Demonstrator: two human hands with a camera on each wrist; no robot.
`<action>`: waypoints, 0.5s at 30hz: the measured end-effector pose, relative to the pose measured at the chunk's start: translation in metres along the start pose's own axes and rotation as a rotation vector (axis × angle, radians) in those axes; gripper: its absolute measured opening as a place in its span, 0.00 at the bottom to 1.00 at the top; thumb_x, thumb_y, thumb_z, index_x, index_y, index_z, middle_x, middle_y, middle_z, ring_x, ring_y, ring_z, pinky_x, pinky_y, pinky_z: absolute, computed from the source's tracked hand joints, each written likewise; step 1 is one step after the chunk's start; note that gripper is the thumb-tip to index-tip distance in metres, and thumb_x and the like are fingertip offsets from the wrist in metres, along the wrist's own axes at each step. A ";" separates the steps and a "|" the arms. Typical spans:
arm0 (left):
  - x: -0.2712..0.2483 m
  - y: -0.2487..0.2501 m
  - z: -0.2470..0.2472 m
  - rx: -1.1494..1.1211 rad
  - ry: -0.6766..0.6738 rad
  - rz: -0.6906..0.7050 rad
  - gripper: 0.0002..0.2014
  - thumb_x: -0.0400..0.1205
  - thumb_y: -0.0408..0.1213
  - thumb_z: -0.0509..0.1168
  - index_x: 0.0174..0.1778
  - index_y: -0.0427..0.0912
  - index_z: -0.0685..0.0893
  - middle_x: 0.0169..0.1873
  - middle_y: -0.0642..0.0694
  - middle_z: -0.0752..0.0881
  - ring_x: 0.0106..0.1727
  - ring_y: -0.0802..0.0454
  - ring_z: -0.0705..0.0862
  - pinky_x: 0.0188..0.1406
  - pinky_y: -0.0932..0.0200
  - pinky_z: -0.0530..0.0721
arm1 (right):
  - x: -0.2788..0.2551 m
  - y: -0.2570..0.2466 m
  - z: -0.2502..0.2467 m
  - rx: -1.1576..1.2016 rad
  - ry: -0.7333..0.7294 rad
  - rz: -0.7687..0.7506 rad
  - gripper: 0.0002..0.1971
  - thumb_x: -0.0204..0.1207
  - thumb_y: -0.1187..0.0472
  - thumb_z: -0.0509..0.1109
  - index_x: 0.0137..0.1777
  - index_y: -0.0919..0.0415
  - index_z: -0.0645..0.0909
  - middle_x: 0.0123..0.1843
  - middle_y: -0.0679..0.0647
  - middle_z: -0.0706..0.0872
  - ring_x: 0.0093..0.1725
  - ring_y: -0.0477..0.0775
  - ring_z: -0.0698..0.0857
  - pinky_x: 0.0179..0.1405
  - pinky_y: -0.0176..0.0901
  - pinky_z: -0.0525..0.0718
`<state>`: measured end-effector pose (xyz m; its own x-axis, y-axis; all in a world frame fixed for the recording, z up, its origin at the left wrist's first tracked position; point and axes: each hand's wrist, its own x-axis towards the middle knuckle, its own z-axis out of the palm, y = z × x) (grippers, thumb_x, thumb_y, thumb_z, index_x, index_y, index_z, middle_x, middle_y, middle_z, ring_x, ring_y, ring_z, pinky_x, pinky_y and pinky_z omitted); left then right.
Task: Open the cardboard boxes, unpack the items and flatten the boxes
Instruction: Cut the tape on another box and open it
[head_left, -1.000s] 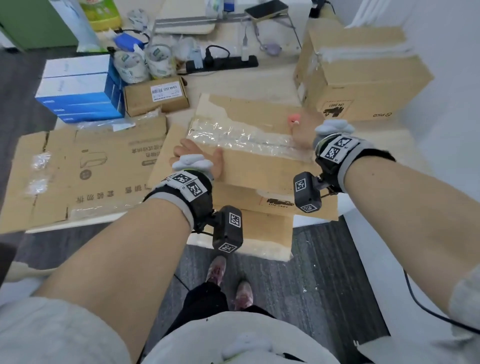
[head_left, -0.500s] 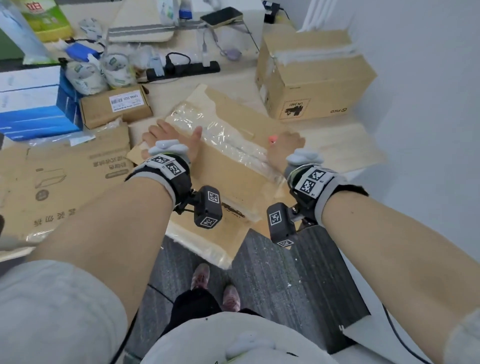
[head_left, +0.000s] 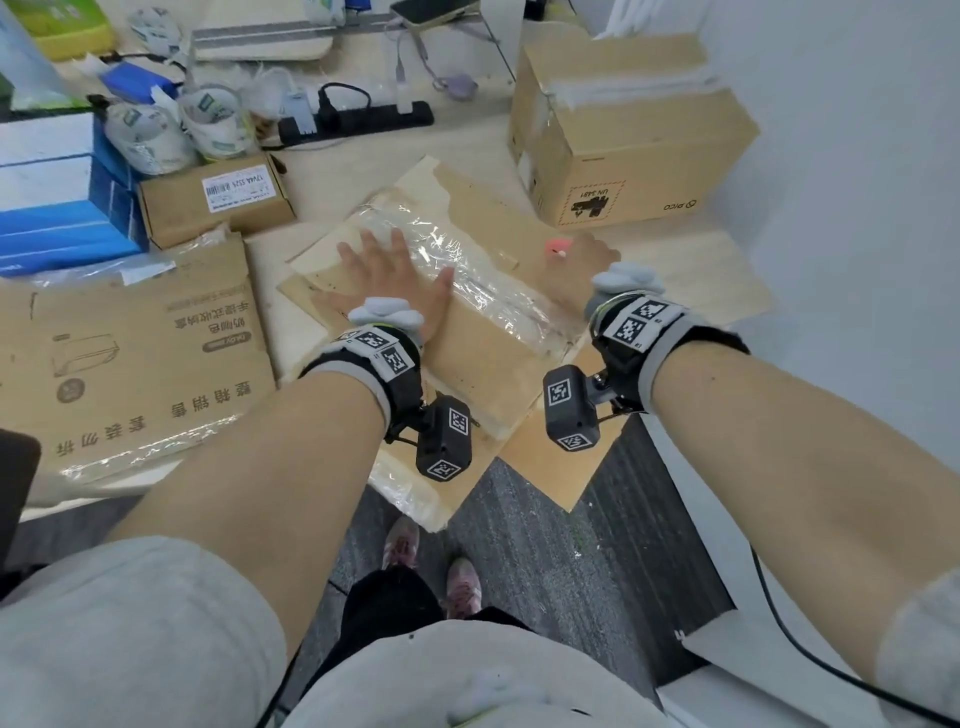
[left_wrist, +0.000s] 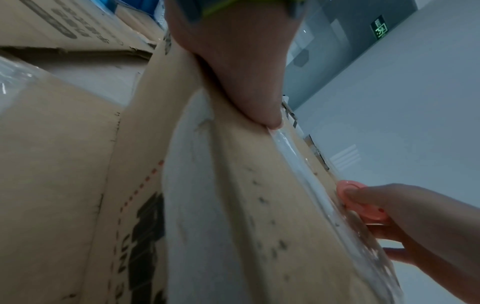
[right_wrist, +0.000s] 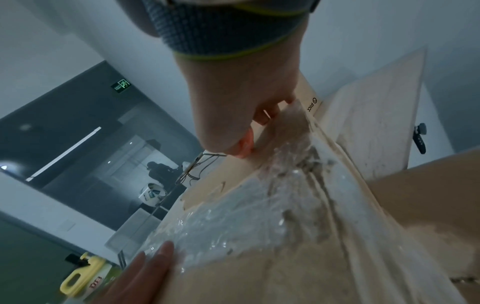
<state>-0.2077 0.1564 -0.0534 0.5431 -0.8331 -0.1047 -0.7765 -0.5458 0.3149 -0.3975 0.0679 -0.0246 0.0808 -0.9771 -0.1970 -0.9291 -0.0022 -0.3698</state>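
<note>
Office, exit sign over glass partition, power strip on desk

Right hand with pink object against taped flattened cardboard.

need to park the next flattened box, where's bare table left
Bare wood shows beside the right hand, in front of the upright Pico box, and between the power strip and the flattened box. The far left is crowded.

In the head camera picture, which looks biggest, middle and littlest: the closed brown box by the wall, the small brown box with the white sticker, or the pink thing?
1. Closed brown cardboard box by the wall, biggest.
2. Small brown cardboard box with the white label.
3. Small pink tool at the right hand, littlest.
</note>
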 end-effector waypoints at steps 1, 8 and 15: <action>0.000 -0.001 0.000 -0.001 -0.003 0.024 0.42 0.78 0.69 0.50 0.85 0.51 0.52 0.84 0.40 0.48 0.84 0.34 0.44 0.76 0.23 0.47 | -0.002 -0.002 0.000 0.002 0.008 0.010 0.19 0.80 0.52 0.61 0.67 0.59 0.78 0.67 0.62 0.80 0.67 0.64 0.78 0.56 0.47 0.73; 0.031 -0.015 0.000 0.130 -0.038 0.183 0.48 0.70 0.77 0.33 0.84 0.54 0.45 0.84 0.44 0.49 0.84 0.37 0.44 0.73 0.20 0.48 | -0.011 -0.009 0.004 -0.021 0.095 0.105 0.18 0.80 0.55 0.59 0.66 0.63 0.75 0.65 0.64 0.80 0.66 0.66 0.78 0.64 0.55 0.74; 0.049 -0.013 -0.016 0.152 -0.032 0.279 0.43 0.77 0.73 0.44 0.84 0.53 0.50 0.84 0.44 0.51 0.84 0.38 0.47 0.72 0.18 0.50 | -0.001 -0.044 0.016 -0.171 0.294 0.039 0.20 0.85 0.47 0.56 0.62 0.63 0.76 0.61 0.59 0.81 0.64 0.60 0.75 0.67 0.54 0.68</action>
<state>-0.1661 0.1243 -0.0479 0.2936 -0.9538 -0.0644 -0.9344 -0.3006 0.1911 -0.3510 0.0727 -0.0231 -0.0406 -0.9966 0.0717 -0.9784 0.0251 -0.2051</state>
